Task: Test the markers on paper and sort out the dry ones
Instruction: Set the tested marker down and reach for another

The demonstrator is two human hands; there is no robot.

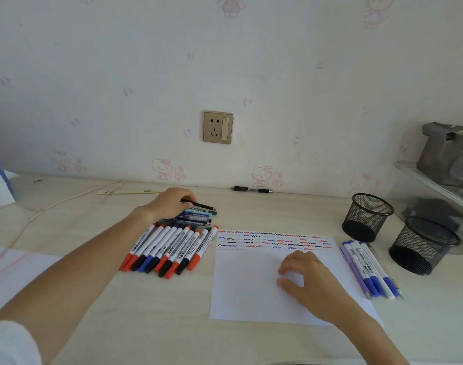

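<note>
Red, blue and black capped whiteboard markers (170, 248) lie in a row left of the scribbled white paper sheet (251, 291); the left hand (170, 204) pinches a slim black pen (201, 206), the right hand (306, 275) rests loosely curled on the sheet. Two black mesh cups (367, 217) stand at right, their contents hidden.

The pale wood-grain surface (159, 306) carries a sheet of paper (246, 293) scribbled along its top, a row of whiteboard markers (170, 248) to its left, a few pens (367, 270) to its right, two black mesh cups (367, 217), a ruler (130, 192) and a pink cord (54, 206).
</note>
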